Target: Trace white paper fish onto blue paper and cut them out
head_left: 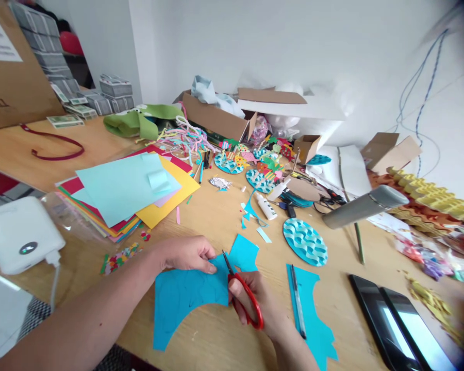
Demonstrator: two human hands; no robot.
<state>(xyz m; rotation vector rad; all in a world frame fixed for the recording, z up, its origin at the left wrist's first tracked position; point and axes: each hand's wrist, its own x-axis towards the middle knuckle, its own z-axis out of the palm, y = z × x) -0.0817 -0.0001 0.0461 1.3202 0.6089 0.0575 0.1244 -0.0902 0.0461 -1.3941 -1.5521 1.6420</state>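
Observation:
My left hand (193, 254) pinches the top edge of a blue paper sheet (189, 293) with faint drawn lines and a curved cut-out along its lower side. In my right hand (251, 304) is a pair of red-handled scissors (251, 299), their blades at the sheet's upper right edge beside my left fingertips. Just beyond the blades lies a smaller blue paper piece (244, 252); whether it is joined to the sheet I cannot tell. To the right, a pen (298, 304) rests on another cut blue paper piece (315, 319).
A patterned blue oval (304, 242), glue bottle (266, 206) and grey tumbler (365, 206) are beyond my right hand. Coloured paper sheets (119, 185) are stacked at left near a white power bank (21, 234). Two dark phones (394, 324) lie at right; open cardboard boxes (216, 116) stand behind.

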